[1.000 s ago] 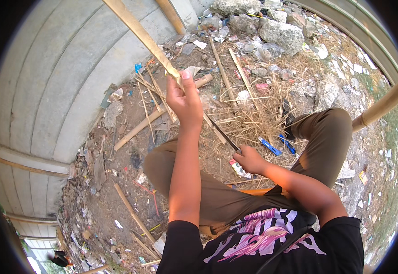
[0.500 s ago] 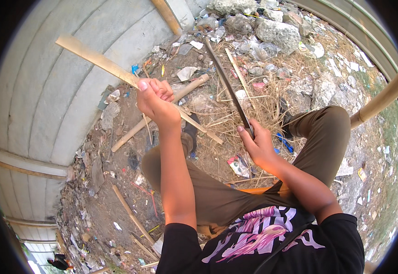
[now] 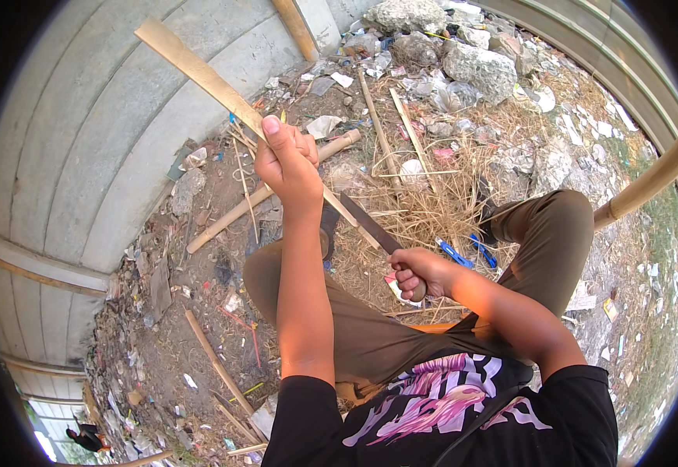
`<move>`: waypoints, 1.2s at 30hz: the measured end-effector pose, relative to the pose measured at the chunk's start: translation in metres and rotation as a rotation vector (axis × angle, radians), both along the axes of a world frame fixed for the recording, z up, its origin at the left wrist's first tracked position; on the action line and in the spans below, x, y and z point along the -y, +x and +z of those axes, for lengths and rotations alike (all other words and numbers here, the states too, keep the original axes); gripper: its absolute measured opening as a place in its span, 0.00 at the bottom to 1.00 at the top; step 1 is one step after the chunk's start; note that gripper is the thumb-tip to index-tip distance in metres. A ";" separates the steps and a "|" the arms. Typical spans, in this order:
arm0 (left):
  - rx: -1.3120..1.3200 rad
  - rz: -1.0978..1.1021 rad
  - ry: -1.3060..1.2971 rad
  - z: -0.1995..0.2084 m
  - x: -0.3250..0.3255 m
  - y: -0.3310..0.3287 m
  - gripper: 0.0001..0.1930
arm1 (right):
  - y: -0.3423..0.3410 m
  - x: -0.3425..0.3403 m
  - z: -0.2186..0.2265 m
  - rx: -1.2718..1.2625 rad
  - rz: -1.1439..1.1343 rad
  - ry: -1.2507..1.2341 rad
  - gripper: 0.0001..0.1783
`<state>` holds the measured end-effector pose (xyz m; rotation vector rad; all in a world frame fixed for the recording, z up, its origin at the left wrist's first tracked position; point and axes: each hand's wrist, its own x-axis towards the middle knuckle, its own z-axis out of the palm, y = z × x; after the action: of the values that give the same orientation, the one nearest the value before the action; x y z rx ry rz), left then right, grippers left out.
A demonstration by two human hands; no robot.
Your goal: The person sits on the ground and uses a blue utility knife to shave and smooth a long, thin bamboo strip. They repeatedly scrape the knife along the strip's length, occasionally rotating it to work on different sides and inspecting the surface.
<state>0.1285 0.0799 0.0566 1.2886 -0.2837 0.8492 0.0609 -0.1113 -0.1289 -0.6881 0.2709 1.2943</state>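
Note:
My left hand (image 3: 288,165) is closed round a long, flat bamboo strip (image 3: 206,76), thumb pressed along its face. The strip slants from the upper left down toward my right hand. A machete with a dark blade (image 3: 368,224) is gripped by its handle in my right hand (image 3: 423,274). Its blade points up and left, close along the strip's lower end; whether the edge touches the strip I cannot tell. Beneath my left hand, a round bamboo pole (image 3: 230,215) lies on the ground.
Blue plastic-looking tools (image 3: 453,254) lie by my right leg. Bamboo shavings (image 3: 424,210) and thin sticks (image 3: 410,132) litter the ground ahead. Rubble (image 3: 479,71) stands at the back, a concrete wall (image 3: 82,132) at left. A thick bamboo pole (image 3: 650,177) slants in at right.
The machete has swung down and left, from raised at the right to beside the strip's lower end. My left hand has shifted slightly right with the strip. A second blue tool now shows.

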 end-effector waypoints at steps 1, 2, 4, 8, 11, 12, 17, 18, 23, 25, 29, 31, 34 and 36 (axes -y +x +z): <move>-0.007 -0.004 -0.007 0.000 -0.003 0.000 0.28 | 0.010 0.008 0.009 -0.209 -0.011 0.212 0.13; -0.014 -0.008 -0.014 0.000 -0.005 0.000 0.28 | 0.014 0.017 0.013 -0.251 -0.031 0.284 0.13; 0.002 -0.013 -0.021 0.000 -0.008 0.001 0.27 | -0.004 0.017 0.053 0.175 -0.227 -0.048 0.13; 0.004 -0.026 -0.020 0.001 -0.004 0.005 0.27 | -0.028 -0.006 0.065 0.904 -0.858 -0.228 0.11; 0.014 -0.020 -0.005 -0.001 0.001 0.006 0.27 | -0.032 -0.017 0.053 1.204 -1.119 -0.072 0.09; 0.023 -0.019 0.001 -0.001 0.003 0.007 0.27 | -0.034 -0.015 0.046 1.274 -0.970 -0.218 0.09; 0.022 -0.113 -0.005 0.001 0.014 0.009 0.27 | -0.029 0.001 -0.033 1.486 -0.083 -0.803 0.15; 0.001 -0.128 -0.015 0.000 0.011 0.006 0.27 | -0.026 -0.002 -0.036 1.539 0.096 -0.896 0.17; -0.057 -0.133 -0.066 0.003 -0.009 -0.002 0.29 | -0.008 0.000 0.006 0.076 -0.075 -0.126 0.15; -0.063 -0.162 -0.099 0.004 -0.010 -0.003 0.29 | 0.013 0.020 0.003 -0.093 -0.026 0.078 0.15; -0.017 -0.073 0.005 -0.002 -0.001 0.003 0.28 | -0.018 0.008 0.020 1.569 -0.058 -0.679 0.18; -0.010 -0.109 -0.017 0.000 0.000 0.003 0.28 | -0.034 -0.003 0.055 1.517 -0.187 -0.704 0.16; 0.001 -0.089 -0.004 -0.001 -0.005 0.004 0.28 | -0.035 -0.011 0.079 1.443 -0.361 -0.626 0.12; -0.004 -0.054 -0.013 0.000 -0.005 0.004 0.28 | -0.034 -0.017 0.072 1.459 -0.409 -0.604 0.11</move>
<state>0.1327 0.0844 0.0568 1.2655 -0.3079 0.8009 0.0271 -0.0947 -0.0565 -1.7880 -0.4116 0.0747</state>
